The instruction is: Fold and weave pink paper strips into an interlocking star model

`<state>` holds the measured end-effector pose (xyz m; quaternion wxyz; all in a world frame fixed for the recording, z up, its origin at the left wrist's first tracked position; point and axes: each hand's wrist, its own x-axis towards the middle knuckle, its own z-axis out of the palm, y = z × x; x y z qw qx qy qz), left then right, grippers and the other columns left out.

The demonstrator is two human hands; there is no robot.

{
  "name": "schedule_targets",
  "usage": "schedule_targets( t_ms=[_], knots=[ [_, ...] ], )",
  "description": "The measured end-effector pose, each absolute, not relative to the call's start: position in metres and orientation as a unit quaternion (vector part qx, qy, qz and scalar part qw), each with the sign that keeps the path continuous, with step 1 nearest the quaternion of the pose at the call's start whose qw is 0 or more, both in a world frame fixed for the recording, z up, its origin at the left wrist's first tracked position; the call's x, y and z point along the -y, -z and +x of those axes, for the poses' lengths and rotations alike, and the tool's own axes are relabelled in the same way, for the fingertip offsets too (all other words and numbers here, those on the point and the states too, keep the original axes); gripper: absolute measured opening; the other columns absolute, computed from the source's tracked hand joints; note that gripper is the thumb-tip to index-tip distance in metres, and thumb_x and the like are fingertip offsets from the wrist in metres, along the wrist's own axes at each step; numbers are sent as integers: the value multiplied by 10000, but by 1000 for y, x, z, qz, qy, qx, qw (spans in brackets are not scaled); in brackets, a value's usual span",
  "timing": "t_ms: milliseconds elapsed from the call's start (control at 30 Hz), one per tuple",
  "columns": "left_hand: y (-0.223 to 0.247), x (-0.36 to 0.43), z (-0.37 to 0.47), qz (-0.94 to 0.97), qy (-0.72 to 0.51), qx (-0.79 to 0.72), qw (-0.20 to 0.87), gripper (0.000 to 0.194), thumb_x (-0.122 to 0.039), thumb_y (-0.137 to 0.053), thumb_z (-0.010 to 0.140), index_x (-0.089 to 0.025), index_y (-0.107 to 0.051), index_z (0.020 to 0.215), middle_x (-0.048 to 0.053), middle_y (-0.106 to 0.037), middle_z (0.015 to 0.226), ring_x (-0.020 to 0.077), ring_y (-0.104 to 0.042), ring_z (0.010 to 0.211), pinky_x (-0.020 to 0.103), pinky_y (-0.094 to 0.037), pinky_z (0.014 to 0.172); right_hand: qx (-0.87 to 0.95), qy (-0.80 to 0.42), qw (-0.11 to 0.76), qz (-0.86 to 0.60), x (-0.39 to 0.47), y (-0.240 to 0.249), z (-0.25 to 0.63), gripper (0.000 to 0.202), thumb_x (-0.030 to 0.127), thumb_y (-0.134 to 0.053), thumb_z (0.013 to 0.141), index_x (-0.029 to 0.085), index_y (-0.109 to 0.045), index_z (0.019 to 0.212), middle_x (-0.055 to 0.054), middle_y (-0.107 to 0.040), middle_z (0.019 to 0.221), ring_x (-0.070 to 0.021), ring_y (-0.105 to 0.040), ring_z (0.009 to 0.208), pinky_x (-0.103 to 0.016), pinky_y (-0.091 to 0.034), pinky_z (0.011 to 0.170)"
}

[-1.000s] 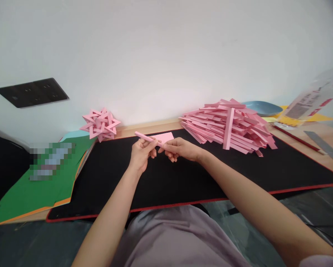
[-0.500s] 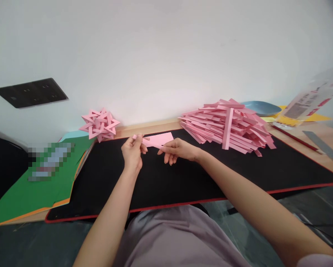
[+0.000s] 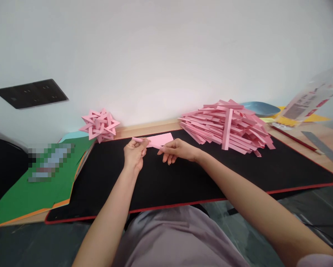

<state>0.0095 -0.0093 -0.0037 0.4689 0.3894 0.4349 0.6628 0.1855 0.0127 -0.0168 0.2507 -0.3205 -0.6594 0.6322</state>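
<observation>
Between my two hands a narrow folded pink paper strip (image 3: pixel 154 145) is held, sloping down slightly to the right. My left hand (image 3: pixel 135 152) is closed on it, thumb on top, with the strip's left end sticking out past the fingers. My right hand (image 3: pixel 176 150) pinches the strip's right end between thumb and forefinger, the other fingers curled below. Just behind the strip a flat pink paper piece (image 3: pixel 165 138) lies on the black mat (image 3: pixel 166 181), partly hidden by the hands and strip.
A pink paper star (image 3: pixel 100 125) stands at the back left, near a green paper stack (image 3: pixel 41 196). Back right are a heap of folded pink strips (image 3: pixel 211 122), a blue dish (image 3: pixel 262 108), a plastic bottle (image 3: pixel 312 94), a red pencil (image 3: pixel 294 139) and a ruler (image 3: pixel 322 148).
My left hand has slid a little to the right along the strip, its thumb now nearer the middle. The strip looks narrower and more tightly folded. My right hand has barely moved.
</observation>
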Motion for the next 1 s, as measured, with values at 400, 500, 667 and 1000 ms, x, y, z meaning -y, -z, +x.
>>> schedule_targets(
  t_ms=[400, 500, 667, 1000],
  knots=[
    [6, 10, 13, 444, -609, -467, 463, 303, -306, -769, 523, -115, -612, 698, 24, -628, 617, 34, -400, 362, 186, -212, 341, 688, -545, 351, -326, -11, 11, 184, 408, 487, -568, 756, 91, -648, 705, -60, -652, 667, -74, -567, 502, -180, -459, 481],
    [10, 9, 12, 473, -618, -499, 381, 358, -332, -747, 557, -123, -614, 815, 11, -620, 609, 57, -451, 403, 186, -281, 368, 653, -521, 401, -375, -17, 14, 186, 378, 477, -572, 754, 106, -634, 711, -69, -657, 707, -84, -570, 509, -192, -457, 485],
    [20, 3, 7, 535, -592, -542, 265, 316, -292, -743, 559, -127, -621, 799, 63, -656, 754, 145, -603, 668, 253, -465, 607, 644, -281, 462, -541, -30, 18, 199, 344, 417, -463, 839, 137, -641, 748, -71, -655, 713, -132, -578, 579, -242, -426, 567],
    [26, -1, 1, 687, -418, -592, 58, 361, -176, -658, 688, -169, -591, 1043, 105, -616, 1110, 250, -544, 1072, 408, -399, 944, 566, 62, 377, -730, -34, 7, 222, 321, 326, -387, 877, 185, -672, 922, -98, -644, 870, -196, -520, 757, -256, -261, 571]
  ],
)
